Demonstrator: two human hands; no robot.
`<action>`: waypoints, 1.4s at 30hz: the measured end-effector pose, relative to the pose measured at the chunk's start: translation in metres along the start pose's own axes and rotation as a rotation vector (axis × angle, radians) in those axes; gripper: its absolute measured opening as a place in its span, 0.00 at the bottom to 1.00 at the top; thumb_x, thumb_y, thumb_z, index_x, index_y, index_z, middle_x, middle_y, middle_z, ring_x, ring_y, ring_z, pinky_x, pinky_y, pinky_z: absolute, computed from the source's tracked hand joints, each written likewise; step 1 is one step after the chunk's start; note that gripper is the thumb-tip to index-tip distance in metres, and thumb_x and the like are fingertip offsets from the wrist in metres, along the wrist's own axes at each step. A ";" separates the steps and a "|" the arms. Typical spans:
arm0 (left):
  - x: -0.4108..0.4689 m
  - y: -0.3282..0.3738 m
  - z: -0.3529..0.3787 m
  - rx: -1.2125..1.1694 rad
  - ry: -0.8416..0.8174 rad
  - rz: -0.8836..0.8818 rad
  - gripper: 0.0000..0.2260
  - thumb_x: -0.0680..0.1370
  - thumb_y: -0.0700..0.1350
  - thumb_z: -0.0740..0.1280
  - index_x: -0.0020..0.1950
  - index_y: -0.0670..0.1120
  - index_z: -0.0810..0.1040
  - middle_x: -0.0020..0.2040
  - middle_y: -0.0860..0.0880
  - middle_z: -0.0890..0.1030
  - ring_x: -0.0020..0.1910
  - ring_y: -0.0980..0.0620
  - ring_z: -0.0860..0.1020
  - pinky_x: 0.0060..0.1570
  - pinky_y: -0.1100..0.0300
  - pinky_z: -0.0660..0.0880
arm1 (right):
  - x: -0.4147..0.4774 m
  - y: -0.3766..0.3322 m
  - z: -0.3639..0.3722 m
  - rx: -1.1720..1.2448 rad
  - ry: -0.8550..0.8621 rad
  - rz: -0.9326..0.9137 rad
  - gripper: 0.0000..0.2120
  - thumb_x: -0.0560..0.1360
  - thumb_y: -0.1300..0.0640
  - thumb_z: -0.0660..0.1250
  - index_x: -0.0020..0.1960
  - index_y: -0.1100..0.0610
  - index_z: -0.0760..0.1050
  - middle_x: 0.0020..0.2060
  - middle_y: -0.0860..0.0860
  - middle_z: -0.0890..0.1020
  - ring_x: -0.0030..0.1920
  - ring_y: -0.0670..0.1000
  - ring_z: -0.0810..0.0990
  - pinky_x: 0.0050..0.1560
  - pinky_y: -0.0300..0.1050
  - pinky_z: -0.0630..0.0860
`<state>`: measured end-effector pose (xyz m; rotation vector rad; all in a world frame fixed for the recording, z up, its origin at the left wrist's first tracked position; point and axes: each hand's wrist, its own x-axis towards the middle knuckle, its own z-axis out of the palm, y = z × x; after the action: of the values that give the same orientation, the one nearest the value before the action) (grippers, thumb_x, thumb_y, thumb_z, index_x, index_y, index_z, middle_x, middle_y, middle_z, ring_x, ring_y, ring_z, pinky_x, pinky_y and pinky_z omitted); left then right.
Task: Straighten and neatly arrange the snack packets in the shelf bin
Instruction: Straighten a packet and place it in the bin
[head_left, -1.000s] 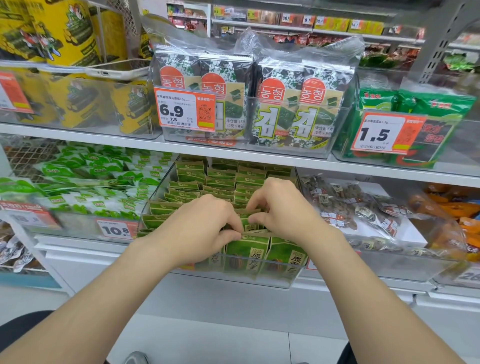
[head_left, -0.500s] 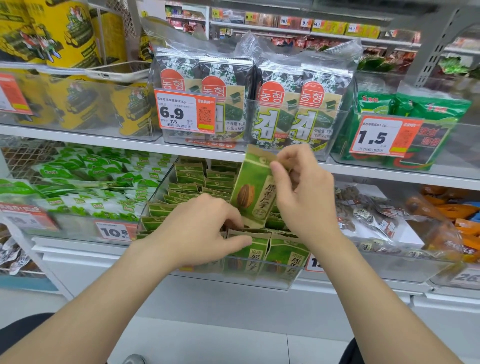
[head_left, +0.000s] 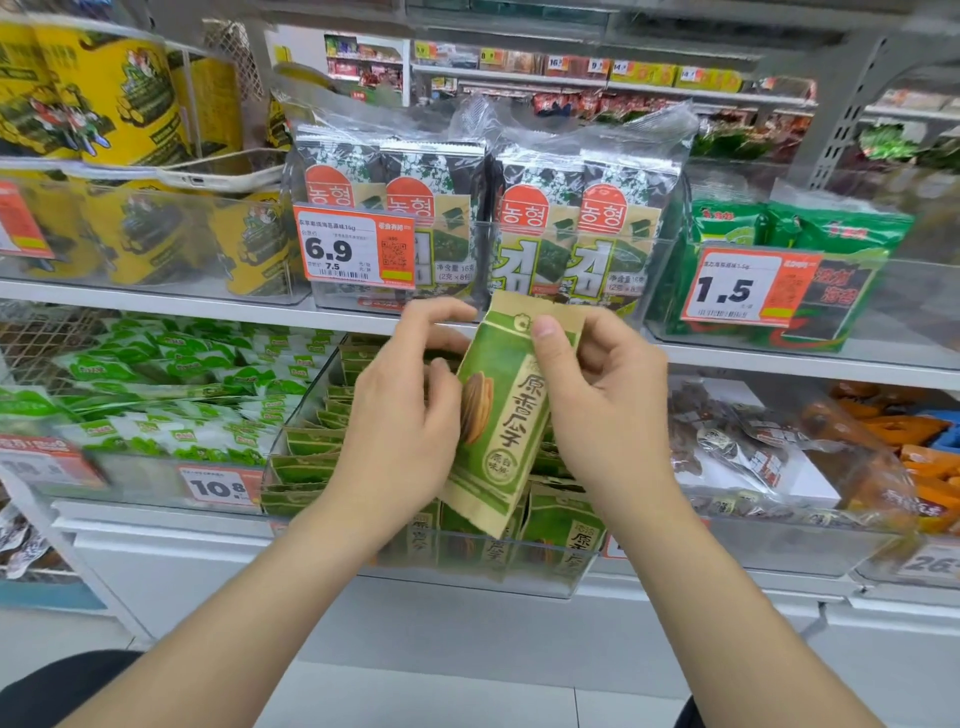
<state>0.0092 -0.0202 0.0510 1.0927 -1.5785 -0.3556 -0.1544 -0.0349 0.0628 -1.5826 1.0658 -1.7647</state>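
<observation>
A green and tan seed packet (head_left: 501, 415) is held up, slightly tilted, above a clear shelf bin (head_left: 467, 569) on the lower shelf. My right hand (head_left: 602, 410) pinches the packet near its top right, thumb on the front. My left hand (head_left: 405, 415) holds its left edge, fingers curled behind the top. Several matching green packets (head_left: 306, 457) stand in rows inside the bin; the middle rows are hidden behind my hands.
A bin of green-white packets (head_left: 171, 395) sits to the left and bagged dark snacks (head_left: 727, 441) to the right. The shelf above carries seaweed packs (head_left: 488, 218) with price tags. White floor lies below.
My right hand pulled one packet out of the bin and raised it. My left hand left the rows and came up to take the packet's left edge.
</observation>
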 end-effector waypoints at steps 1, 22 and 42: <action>-0.001 0.002 0.000 0.040 -0.013 0.015 0.21 0.82 0.32 0.58 0.67 0.54 0.77 0.56 0.57 0.83 0.56 0.60 0.82 0.55 0.59 0.77 | -0.001 0.001 0.002 0.034 -0.018 0.035 0.09 0.85 0.57 0.68 0.49 0.60 0.81 0.37 0.57 0.85 0.38 0.48 0.80 0.39 0.46 0.76; 0.001 0.002 -0.007 -0.324 -0.050 -0.171 0.14 0.84 0.38 0.68 0.64 0.56 0.82 0.58 0.52 0.84 0.49 0.43 0.87 0.45 0.39 0.84 | -0.008 -0.004 0.004 0.161 -0.163 0.186 0.07 0.84 0.66 0.66 0.53 0.55 0.78 0.39 0.54 0.88 0.36 0.46 0.84 0.35 0.38 0.79; 0.001 0.011 -0.006 -0.534 -0.061 -0.364 0.08 0.80 0.44 0.74 0.59 0.47 0.84 0.51 0.46 0.88 0.48 0.52 0.86 0.45 0.62 0.80 | -0.011 -0.006 0.002 0.311 -0.289 0.297 0.12 0.82 0.53 0.67 0.60 0.58 0.84 0.50 0.58 0.89 0.47 0.56 0.87 0.39 0.48 0.84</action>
<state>0.0100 -0.0132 0.0619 0.9432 -1.2237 -1.0005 -0.1500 -0.0226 0.0616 -1.3557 0.7953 -1.3773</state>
